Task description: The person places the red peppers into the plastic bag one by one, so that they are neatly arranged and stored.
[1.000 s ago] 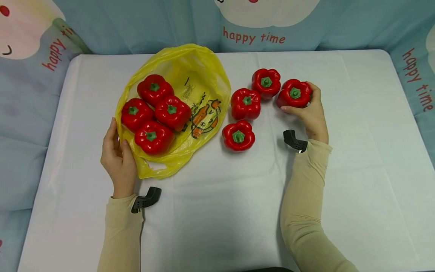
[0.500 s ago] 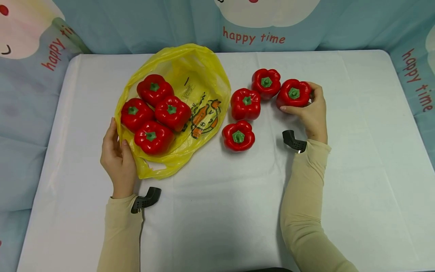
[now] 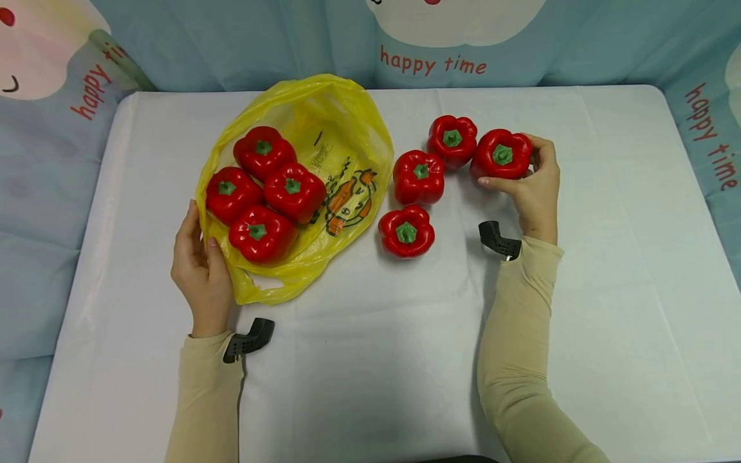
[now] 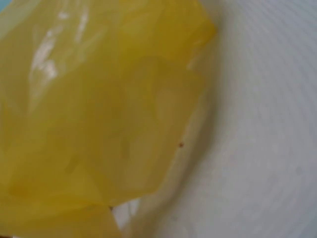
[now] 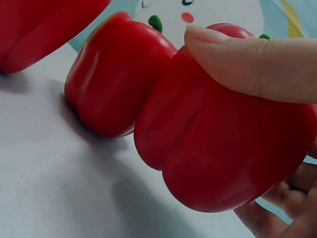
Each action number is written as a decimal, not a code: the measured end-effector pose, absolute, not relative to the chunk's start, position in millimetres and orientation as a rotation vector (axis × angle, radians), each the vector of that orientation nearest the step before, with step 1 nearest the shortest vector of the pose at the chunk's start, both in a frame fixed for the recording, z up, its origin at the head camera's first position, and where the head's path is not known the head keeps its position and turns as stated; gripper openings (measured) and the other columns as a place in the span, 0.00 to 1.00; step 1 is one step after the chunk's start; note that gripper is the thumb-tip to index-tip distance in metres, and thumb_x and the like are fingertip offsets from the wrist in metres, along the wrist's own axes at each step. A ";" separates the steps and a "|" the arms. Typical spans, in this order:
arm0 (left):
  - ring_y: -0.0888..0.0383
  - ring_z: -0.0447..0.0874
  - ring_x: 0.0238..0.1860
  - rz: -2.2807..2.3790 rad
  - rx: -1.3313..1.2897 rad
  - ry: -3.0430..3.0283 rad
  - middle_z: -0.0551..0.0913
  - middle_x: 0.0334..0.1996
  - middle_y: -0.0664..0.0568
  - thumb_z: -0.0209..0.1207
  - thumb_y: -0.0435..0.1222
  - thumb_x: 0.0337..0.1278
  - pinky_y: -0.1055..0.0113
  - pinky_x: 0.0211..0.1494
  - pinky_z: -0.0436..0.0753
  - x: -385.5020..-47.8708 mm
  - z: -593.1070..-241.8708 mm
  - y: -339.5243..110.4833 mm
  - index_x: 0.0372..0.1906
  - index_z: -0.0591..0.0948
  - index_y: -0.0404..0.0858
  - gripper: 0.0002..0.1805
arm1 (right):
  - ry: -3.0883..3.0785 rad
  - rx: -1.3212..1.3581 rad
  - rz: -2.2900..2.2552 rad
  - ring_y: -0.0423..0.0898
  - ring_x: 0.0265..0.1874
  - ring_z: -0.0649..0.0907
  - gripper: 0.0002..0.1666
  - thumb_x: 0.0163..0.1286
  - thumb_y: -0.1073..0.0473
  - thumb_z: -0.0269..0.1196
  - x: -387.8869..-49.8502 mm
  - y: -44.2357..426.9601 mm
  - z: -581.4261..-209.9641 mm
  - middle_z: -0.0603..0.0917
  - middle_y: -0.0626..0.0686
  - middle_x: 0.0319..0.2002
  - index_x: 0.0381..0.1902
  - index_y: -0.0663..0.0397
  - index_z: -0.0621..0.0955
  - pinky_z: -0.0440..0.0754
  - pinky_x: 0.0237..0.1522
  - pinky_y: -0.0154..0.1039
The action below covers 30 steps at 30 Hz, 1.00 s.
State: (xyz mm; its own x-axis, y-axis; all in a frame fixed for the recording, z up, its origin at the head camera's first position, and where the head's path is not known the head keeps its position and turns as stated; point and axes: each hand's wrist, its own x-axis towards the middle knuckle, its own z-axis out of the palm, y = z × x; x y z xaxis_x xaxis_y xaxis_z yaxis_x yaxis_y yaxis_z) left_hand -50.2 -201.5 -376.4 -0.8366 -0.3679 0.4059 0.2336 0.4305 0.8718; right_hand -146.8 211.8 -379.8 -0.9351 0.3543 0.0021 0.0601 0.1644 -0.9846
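A yellow plastic bag (image 3: 347,135) lies with its mouth spread wide in the head view, several red bell peppers (image 3: 263,235) inside it. My left hand (image 3: 202,276) holds the bag's left edge between thumb and fingers; some fingers are hidden behind the plastic. Over on the right, my right hand (image 3: 535,190) grips a red bell pepper (image 3: 500,154) from its right side. In the right wrist view, the thumb lies across this pepper (image 5: 223,148), and its underside is off the cloth. It touches or nearly touches a neighbouring bell pepper (image 5: 116,74).
Three more red bell peppers stand between bag and right hand: a back one (image 3: 451,141), a middle one (image 3: 419,177) and a front one (image 3: 406,231). White cloth (image 3: 370,360) covers the table. A blue printed curtain (image 3: 312,38) hangs behind it.
My right hand has raised its bell pepper slightly off the table. The back pepper beside it has shifted a touch. My left hand and the bag stay in place.
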 end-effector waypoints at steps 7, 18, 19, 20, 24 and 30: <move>0.53 0.68 0.65 -1.422 0.126 -2.122 0.71 0.63 0.46 0.44 0.16 0.61 0.62 0.66 0.69 -51.6 -380.0 -205.1 0.63 0.69 0.27 0.24 | -2.150 -0.319 1.862 0.43 0.57 0.70 0.46 0.35 0.70 0.78 -149.0 207.4 -369.8 0.75 0.50 0.55 0.56 0.52 0.72 0.75 0.57 0.35; 0.52 0.66 0.65 -1.434 0.089 -2.141 0.70 0.64 0.45 0.43 0.16 0.61 0.62 0.66 0.68 -45.9 -386.7 -204.5 0.63 0.68 0.26 0.24 | -2.281 -0.216 1.721 0.44 0.56 0.71 0.47 0.38 0.69 0.77 -128.8 183.3 -330.4 0.75 0.50 0.56 0.60 0.53 0.71 0.78 0.53 0.34; 0.52 0.66 0.65 -1.430 0.081 -2.140 0.70 0.64 0.45 0.43 0.16 0.61 0.62 0.66 0.68 -46.4 -386.6 -204.6 0.63 0.68 0.26 0.24 | -2.248 -0.191 1.739 0.45 0.57 0.71 0.47 0.38 0.70 0.77 -127.3 177.9 -325.4 0.75 0.51 0.55 0.59 0.54 0.71 0.78 0.54 0.35; 0.52 0.66 0.65 -1.423 0.075 -2.139 0.70 0.64 0.45 0.44 0.16 0.61 0.62 0.67 0.67 -46.8 -386.5 -204.9 0.63 0.68 0.26 0.24 | -2.211 -0.166 1.760 0.45 0.57 0.71 0.46 0.38 0.71 0.76 -125.8 172.0 -320.8 0.75 0.52 0.55 0.59 0.55 0.72 0.78 0.54 0.36; 0.52 0.67 0.65 -1.401 0.066 -2.135 0.71 0.63 0.44 0.44 0.16 0.61 0.61 0.67 0.67 -48.2 -387.6 -207.0 0.62 0.68 0.25 0.24 | -2.120 -0.066 1.814 0.47 0.58 0.71 0.45 0.39 0.72 0.75 -121.2 145.5 -308.1 0.75 0.52 0.55 0.58 0.57 0.71 0.77 0.56 0.39; 0.53 0.67 0.65 -1.356 0.063 -2.129 0.71 0.63 0.45 0.45 0.16 0.61 0.61 0.67 0.67 -53.3 -398.2 -215.5 0.62 0.69 0.26 0.24 | -2.032 0.107 1.924 0.46 0.58 0.71 0.47 0.42 0.71 0.74 -120.3 102.1 -304.5 0.75 0.51 0.56 0.61 0.59 0.68 0.77 0.56 0.42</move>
